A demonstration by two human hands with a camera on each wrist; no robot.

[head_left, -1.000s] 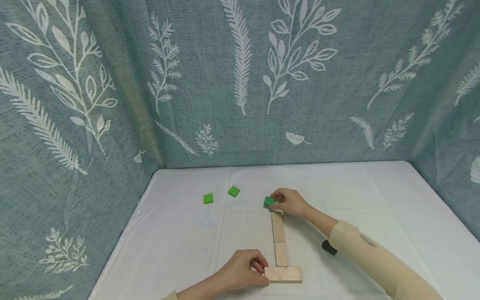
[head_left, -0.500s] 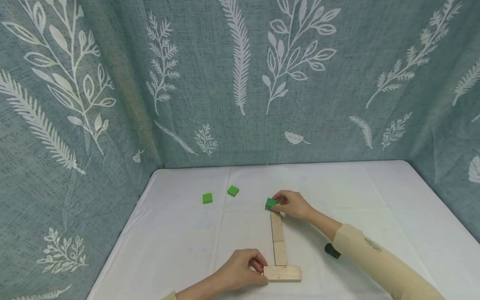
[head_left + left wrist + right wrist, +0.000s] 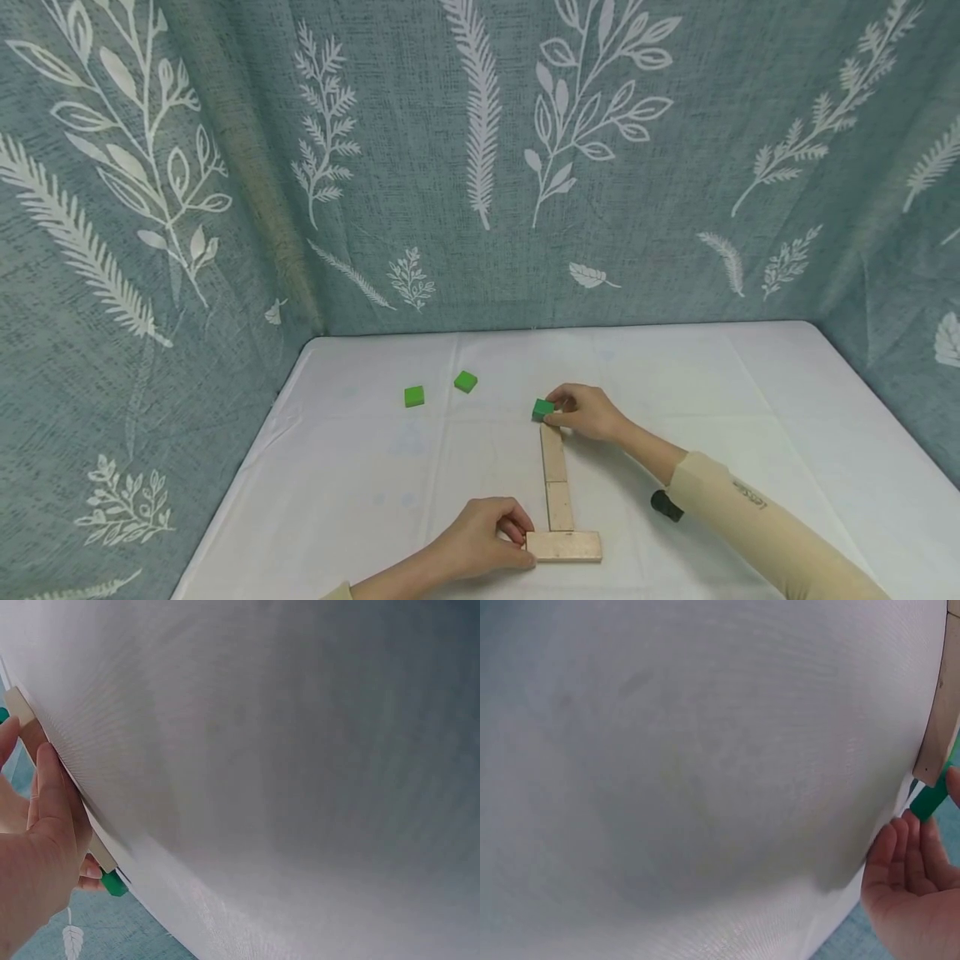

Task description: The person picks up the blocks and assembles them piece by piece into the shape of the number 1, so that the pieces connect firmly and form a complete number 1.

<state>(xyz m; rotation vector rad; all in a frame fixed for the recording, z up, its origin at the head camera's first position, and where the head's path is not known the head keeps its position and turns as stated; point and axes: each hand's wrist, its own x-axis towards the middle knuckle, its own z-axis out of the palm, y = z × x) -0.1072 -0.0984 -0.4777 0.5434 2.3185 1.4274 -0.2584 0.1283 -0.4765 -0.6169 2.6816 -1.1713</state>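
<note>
My right hand (image 3: 587,411) pinches a darker green block (image 3: 543,409) between thumb and fingers, right at the far end of a line of light wooden blocks. Two of these, a longer far block (image 3: 553,454) and a shorter near block (image 3: 559,506), lie end to end. They meet a crosswise wooden block (image 3: 564,547) at the near side, forming an upside-down T. At its left end, my left hand (image 3: 483,540) holds the crosswise block, thumb on the front edge and fingers at the back. In the right wrist view, the green block (image 3: 930,801) sits between fingertips and thumb.
Two bright green blocks, one at left (image 3: 414,397) and one turned cornerwise (image 3: 466,382), lie on the white-covered table (image 3: 337,467). A small black cylinder (image 3: 666,505) shows beside the right sleeve. Blue-green leaf-print curtains (image 3: 450,275) enclose the back and sides.
My right hand has shifted the darker green block slightly right and nearer, to the end of the wooden line. The left hand has stayed at the crosswise block.
</note>
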